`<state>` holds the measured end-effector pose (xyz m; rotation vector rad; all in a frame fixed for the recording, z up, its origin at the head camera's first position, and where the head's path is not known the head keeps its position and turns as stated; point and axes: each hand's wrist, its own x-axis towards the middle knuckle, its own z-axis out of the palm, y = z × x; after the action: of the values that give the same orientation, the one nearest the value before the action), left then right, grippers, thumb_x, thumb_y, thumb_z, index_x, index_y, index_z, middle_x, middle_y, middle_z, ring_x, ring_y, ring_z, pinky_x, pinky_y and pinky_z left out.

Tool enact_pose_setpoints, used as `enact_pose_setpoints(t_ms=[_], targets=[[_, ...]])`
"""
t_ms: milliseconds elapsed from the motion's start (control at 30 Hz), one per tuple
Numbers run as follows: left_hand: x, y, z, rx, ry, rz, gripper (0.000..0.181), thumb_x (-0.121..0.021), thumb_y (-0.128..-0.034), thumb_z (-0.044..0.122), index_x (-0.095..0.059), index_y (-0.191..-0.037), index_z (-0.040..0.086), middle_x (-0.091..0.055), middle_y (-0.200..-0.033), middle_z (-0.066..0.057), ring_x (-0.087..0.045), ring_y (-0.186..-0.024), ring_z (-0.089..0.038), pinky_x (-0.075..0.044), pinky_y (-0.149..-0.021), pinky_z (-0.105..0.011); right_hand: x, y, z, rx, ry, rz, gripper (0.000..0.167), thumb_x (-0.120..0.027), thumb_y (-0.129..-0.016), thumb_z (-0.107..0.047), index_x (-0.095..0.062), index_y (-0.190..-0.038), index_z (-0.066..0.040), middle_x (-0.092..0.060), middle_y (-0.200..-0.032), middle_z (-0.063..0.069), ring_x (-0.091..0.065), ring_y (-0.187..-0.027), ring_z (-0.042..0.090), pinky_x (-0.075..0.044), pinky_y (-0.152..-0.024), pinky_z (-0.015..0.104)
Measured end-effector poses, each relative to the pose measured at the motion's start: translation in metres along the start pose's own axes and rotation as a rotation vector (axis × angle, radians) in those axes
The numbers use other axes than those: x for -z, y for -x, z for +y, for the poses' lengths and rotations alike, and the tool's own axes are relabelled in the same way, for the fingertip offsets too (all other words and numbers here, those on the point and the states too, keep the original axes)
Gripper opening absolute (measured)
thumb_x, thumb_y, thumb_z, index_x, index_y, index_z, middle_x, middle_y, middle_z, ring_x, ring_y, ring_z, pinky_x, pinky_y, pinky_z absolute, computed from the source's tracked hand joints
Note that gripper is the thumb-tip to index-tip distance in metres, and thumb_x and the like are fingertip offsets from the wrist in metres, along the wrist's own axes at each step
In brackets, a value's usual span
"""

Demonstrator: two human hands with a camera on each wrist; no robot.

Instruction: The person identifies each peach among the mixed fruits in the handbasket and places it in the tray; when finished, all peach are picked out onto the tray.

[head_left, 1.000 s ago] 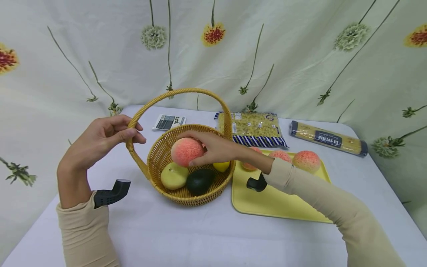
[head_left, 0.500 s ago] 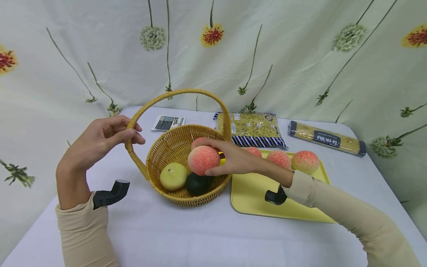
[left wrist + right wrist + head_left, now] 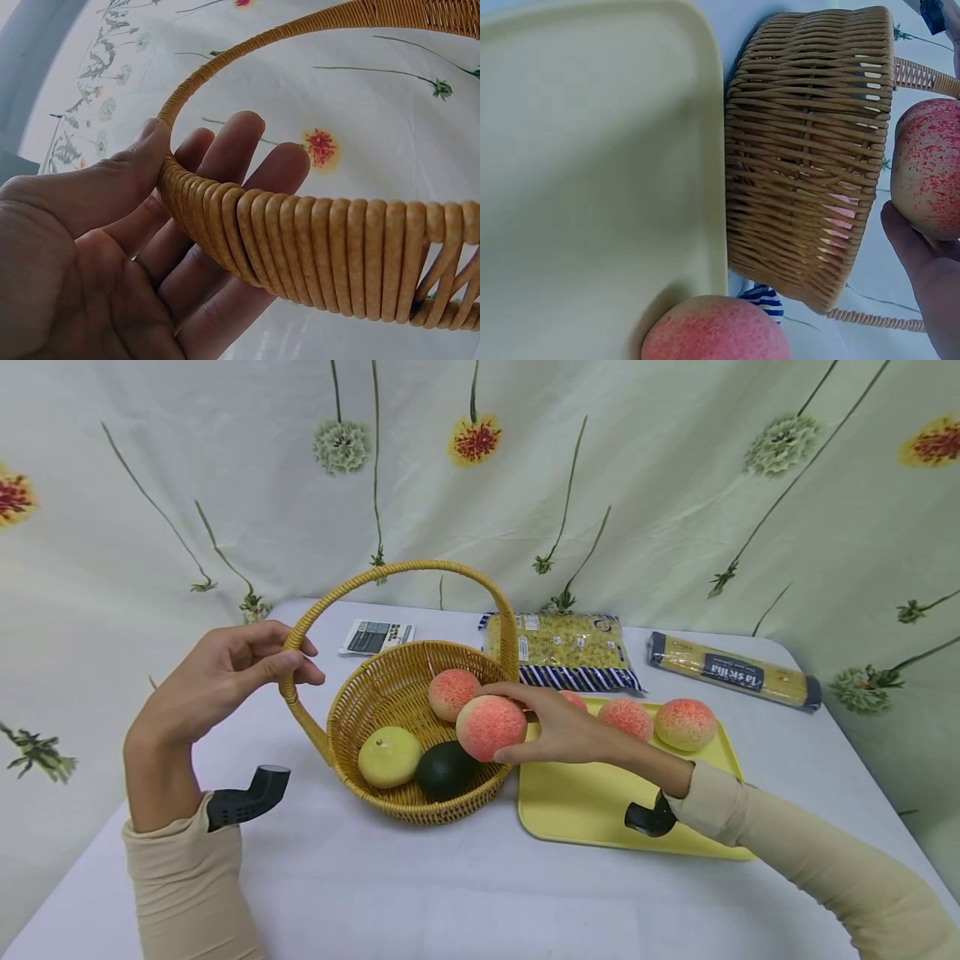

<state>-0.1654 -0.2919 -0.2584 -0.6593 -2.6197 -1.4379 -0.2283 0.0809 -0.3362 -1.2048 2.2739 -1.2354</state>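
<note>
Held peach (image 3: 491, 727) has moved right across basket (image 3: 431, 813).

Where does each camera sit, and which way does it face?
Head: worn on the head, facing forward and down at basket and tray; left hand, right hand and sleeves show.
Left wrist: on that wrist, facing the handle; left hand shows.
Right wrist: on that wrist, facing tray and basket; part of right hand shows.
Shared: head and right wrist show the held peach.

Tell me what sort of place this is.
Probably a staged indoor tabletop: a flowered cloth rises behind a white table set with a fruit basket and tray.
</note>
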Motion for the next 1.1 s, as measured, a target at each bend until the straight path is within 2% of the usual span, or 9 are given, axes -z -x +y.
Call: enact_pose_setpoints(t_ms=[167, 500, 700, 867, 1100], targets=[[0.0, 0.0, 0.0, -0.005, 0.001, -0.001, 0.013, -0.052, -0.0987, 0.007, -0.058, -0.107, -0.001, -0.073, -0.089, -0.01, -0.067, -0.087, -0.016, -0.042, -0.085, -0.02, 0.004, 0.008, 0.002, -0.011, -0.014, 0.019, 0.067, -0.077, -0.081, -0.024, -0.046, -0.139, -0.019, -0.055, -0.129, -0.001, -0.058, -0.111, 0.015, -0.054, -0.083, 0.036], [0.0, -0.001, 0.0, -0.008, 0.002, -0.005, 0.013, -0.051, -0.0988, 0.007, -0.058, -0.107, -0.001, -0.073, -0.089, -0.009, -0.067, -0.088, -0.017, -0.042, -0.085, -0.02, 0.008, 0.025, 0.009, -0.043, -0.11, 0.024, 0.063, -0.078, -0.08, -0.016, -0.047, -0.135, -0.016, -0.053, -0.128, 0.005, -0.058, -0.109, 0.022, -0.053, -0.087, 0.036], [0.001, -0.001, -0.001, -0.014, 0.002, -0.007, 0.013, -0.051, -0.0987, 0.006, -0.058, -0.107, -0.001, -0.073, -0.088, -0.01, -0.067, -0.087, -0.017, -0.042, -0.086, -0.02, 0.01, 0.034, 0.014, -0.078, -0.086, 0.049, 0.066, -0.078, -0.079, -0.018, -0.046, -0.137, -0.015, -0.052, -0.129, 0.004, -0.058, -0.11, 0.021, -0.053, -0.087, 0.033], [0.0, 0.0, -0.001, -0.003, 0.002, -0.002, 0.013, -0.051, -0.0988, 0.007, -0.058, -0.107, -0.001, -0.073, -0.088, -0.01, -0.067, -0.089, -0.018, -0.042, -0.086, -0.02, 0.013, 0.041, 0.018, -0.069, -0.058, 0.073, 0.069, -0.078, -0.08, -0.018, -0.044, -0.139, -0.012, -0.052, -0.132, 0.003, -0.058, -0.11, 0.019, -0.053, -0.086, 0.032], [0.0, 0.0, -0.002, 0.0, 0.004, -0.001, 0.013, -0.052, -0.0988, 0.007, -0.058, -0.107, -0.001, -0.073, -0.088, -0.01, -0.068, -0.091, -0.019, -0.042, -0.086, -0.02, 0.018, 0.052, 0.022, -0.078, -0.07, 0.09, 0.064, -0.076, -0.082, -0.019, -0.045, -0.137, -0.015, -0.055, -0.128, 0.004, -0.059, -0.11, 0.02, -0.052, -0.089, 0.031]])
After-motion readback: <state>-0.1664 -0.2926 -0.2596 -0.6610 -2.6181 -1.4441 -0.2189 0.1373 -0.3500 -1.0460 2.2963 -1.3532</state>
